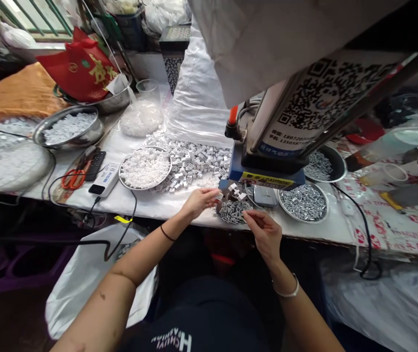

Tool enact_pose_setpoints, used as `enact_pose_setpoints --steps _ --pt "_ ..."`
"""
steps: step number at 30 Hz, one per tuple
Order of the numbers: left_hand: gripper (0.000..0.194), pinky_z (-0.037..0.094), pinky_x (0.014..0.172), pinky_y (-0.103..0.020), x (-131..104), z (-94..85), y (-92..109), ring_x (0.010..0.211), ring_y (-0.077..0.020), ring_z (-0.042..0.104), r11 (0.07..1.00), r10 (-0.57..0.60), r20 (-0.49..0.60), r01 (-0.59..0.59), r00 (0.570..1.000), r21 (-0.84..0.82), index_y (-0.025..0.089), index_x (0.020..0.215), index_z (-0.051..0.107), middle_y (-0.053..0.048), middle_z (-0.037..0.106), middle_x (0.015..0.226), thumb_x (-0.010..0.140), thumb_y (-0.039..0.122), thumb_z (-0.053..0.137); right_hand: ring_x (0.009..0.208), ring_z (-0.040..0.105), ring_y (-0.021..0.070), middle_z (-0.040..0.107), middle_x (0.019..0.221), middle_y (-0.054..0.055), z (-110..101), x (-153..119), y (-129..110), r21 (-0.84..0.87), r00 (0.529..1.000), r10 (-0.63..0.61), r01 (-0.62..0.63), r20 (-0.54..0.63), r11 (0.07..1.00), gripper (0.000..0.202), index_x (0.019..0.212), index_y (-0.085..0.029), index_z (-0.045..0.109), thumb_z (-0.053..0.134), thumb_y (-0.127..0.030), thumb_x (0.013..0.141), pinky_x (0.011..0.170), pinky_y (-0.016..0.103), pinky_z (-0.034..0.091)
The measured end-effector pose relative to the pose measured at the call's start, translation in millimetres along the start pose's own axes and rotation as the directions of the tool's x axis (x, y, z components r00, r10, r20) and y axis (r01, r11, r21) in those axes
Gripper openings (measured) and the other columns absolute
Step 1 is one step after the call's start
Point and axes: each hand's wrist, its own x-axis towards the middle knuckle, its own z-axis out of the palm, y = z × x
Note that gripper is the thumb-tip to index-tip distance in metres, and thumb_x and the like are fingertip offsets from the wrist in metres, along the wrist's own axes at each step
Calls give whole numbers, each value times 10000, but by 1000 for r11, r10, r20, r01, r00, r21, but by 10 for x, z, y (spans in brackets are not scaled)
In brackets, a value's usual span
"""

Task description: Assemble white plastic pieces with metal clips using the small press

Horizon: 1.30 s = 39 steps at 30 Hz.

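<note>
At the table's front edge, my left hand (pixel 198 203) pinches a small pale piece (pixel 219 196) between thumb and fingertips. Its exact shape is too small to make out. My right hand (pixel 266 231) has its thumb and forefinger together at the right side of a heap of small metal pins (pixel 232 212); whether a pin is between them cannot be seen. Just behind the heap are a few white-and-grey square pieces (pixel 235 191), under the head of a blue press machine (pixel 267 171). Many similar square pieces (pixel 197 159) lie spread on the white cloth behind my left hand.
A bowl of white pieces (pixel 145 168) stands left, near a white power bank (pixel 104 180) and orange-handled scissors (pixel 73 179). Two bowls of metal pins (pixel 303 201) (pixel 318 165) are to the right. A black cable (pixel 364 230) hangs over the front edge.
</note>
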Motion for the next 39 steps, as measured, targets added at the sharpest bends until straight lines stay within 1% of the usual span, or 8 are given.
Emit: enact_pose_setpoints --steps 3,7,17,22,25,28,31,39 --pt "171 453 538 -166 -240 271 -158 645 -111 648 926 -199 97 220 975 -307 108 867 653 -42 667 736 725 188 704 857 662 178 701 915 33 44 94 -57 -106 983 -176 181 50 978 118 887 -223 680 643 -267 784 793 315 544" --pt "100 446 479 -131 -370 445 -256 586 -85 627 843 -211 155 260 965 -472 95 822 669 -37 669 695 736 140 690 898 649 167 693 941 29 78 141 -126 -262 911 -366 407 192 875 114 905 -242 664 600 -204 820 815 310 531" --pt "41 524 613 -183 -445 478 -237 631 -86 621 787 -253 106 269 962 -556 114 773 673 -21 670 726 737 133 677 967 630 200 685 1048 83 29 172 10 -298 607 -676 795 419 529 345 1128 -209 594 572 -91 805 802 353 571" --pt "116 518 658 -210 -478 492 -269 656 -100 626 813 -206 122 239 971 -532 120 775 685 -29 678 732 685 182 725 1048 609 228 654 1134 116 -6 157 128 -289 544 -713 839 443 461 386 1164 -189 586 590 -76 796 831 383 565" --pt "220 507 685 -233 -464 475 -293 683 -117 629 882 -171 124 208 977 -423 118 804 698 -41 683 752 648 261 761 999 633 210 686 1064 97 -18 152 137 -263 578 -701 815 417 516 334 1104 -202 622 581 -70 800 795 351 573" --pt "272 488 698 -246 -343 429 -268 722 -134 622 983 39 0 -38 999 -179 125 825 713 -51 680 776 677 352 731 852 671 176 719 935 43 -21 246 74 -320 768 -575 640 282 698 201 980 -245 669 589 -152 820 729 312 573" --pt "270 473 765 -241 -99 386 -203 877 -154 606 922 386 -79 -385 919 31 177 911 714 -51 668 975 701 346 708 824 677 185 723 893 36 -9 469 34 -341 925 -370 378 92 861 121 893 -233 691 618 -275 807 761 329 555" --pt "184 452 719 -213 409 381 -235 795 -141 588 926 375 61 -377 925 18 178 861 717 -21 679 814 757 313 649 802 687 223 738 833 51 74 841 137 -308 983 -145 174 115 935 202 804 -191 725 639 -366 752 789 366 531"
